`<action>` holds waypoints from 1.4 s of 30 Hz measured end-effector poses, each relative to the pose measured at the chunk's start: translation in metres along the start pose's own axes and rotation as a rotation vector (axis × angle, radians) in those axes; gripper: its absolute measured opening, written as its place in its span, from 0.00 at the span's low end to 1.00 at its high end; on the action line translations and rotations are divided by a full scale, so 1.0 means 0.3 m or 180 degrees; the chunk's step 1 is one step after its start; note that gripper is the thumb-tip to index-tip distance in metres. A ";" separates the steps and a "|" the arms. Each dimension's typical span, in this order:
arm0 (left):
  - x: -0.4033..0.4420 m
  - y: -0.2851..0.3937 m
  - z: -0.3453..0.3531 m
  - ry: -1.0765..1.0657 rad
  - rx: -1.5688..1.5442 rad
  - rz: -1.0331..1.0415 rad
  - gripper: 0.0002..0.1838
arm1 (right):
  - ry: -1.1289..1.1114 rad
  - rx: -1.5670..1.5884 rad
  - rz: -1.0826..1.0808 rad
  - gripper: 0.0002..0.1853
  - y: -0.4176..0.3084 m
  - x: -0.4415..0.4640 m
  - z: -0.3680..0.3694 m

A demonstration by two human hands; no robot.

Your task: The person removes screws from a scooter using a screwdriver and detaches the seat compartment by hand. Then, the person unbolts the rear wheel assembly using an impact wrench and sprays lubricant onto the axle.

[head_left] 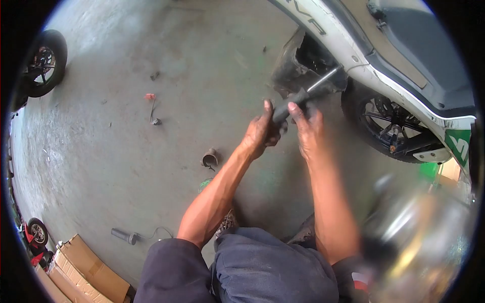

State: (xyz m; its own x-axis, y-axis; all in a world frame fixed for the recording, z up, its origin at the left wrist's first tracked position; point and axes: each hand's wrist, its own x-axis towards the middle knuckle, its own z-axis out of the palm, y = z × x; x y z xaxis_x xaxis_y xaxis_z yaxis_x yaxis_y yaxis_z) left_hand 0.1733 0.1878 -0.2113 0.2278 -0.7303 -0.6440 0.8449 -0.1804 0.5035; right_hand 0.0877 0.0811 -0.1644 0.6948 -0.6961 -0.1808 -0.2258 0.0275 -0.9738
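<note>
Both of my hands are around a dark-handled tool (pixel 290 107) with a thin metal shaft that points up and right toward the white scooter body (pixel 348 48). My left hand (pixel 261 130) wraps the rear end of the handle, thumb raised. On the handle's front part, my right hand (pixel 308 126) is closed, its thumb along the top. The shaft's tip overlaps the scooter's lower edge; whether it touches cannot be made out. A dark, open panel (pixel 290 68) lies beyond the tool, beside the scooter's wheel (pixel 389 126).
On the floor are a round metal cup (pixel 209 158), a dark cylindrical device with a cord (pixel 124 236) and a small red item (pixel 150 96). Cardboard (pixel 91 267) stands at lower left, another wheel (pixel 48 63) at upper left. Blurred shiny objects (pixel 419 232) fill the lower right.
</note>
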 end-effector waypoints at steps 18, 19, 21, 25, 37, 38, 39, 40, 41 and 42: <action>0.013 0.017 -0.005 -0.0273 -0.0209 -0.0379 0.39 | -0.0121 0.1242 0.0374 0.22 -0.001 -0.007 -0.008; 0.012 0.020 -0.012 -0.0295 0.0043 -0.0103 0.38 | -0.0123 0.1395 0.0370 0.24 -0.011 -0.009 -0.002; 0.018 0.007 -0.016 -0.0305 0.0318 0.0363 0.33 | -0.0136 0.0786 0.0357 0.26 -0.004 0.003 -0.009; 0.033 -0.067 0.002 -0.0105 -0.0030 0.1151 0.22 | 0.0002 -0.0960 0.0307 0.27 0.010 0.036 -0.013; 0.031 0.029 -0.071 -0.0914 -0.0295 -0.0295 0.34 | 0.0051 0.1359 0.0369 0.25 -0.014 -0.020 0.024; 0.037 0.032 -0.078 -0.1247 -0.0412 -0.0382 0.34 | 0.0027 0.1265 0.0373 0.27 -0.020 -0.017 0.023; 0.045 0.024 -0.074 -0.1014 -0.0413 -0.0206 0.32 | 0.0003 0.1164 0.0370 0.28 -0.026 -0.011 0.014; 0.049 0.004 -0.059 -0.0782 -0.0419 -0.0043 0.30 | -0.0011 0.1058 0.0377 0.30 -0.029 -0.011 0.007; 0.053 -0.016 -0.044 -0.0554 -0.0422 0.0123 0.28 | 0.0060 0.0768 0.0274 0.30 -0.023 -0.008 0.008; 0.056 -0.035 -0.032 -0.0427 -0.0151 0.0448 0.27 | 0.0131 0.0477 0.0163 0.31 -0.018 0.001 0.020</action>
State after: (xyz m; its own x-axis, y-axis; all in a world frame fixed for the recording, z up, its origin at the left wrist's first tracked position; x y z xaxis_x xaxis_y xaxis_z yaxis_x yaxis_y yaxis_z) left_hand 0.1729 0.1837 -0.2328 0.2813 -0.8280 -0.4850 0.8319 -0.0415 0.5534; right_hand 0.0933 0.0849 -0.1602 0.6558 -0.7198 -0.2277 -0.1535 0.1682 -0.9737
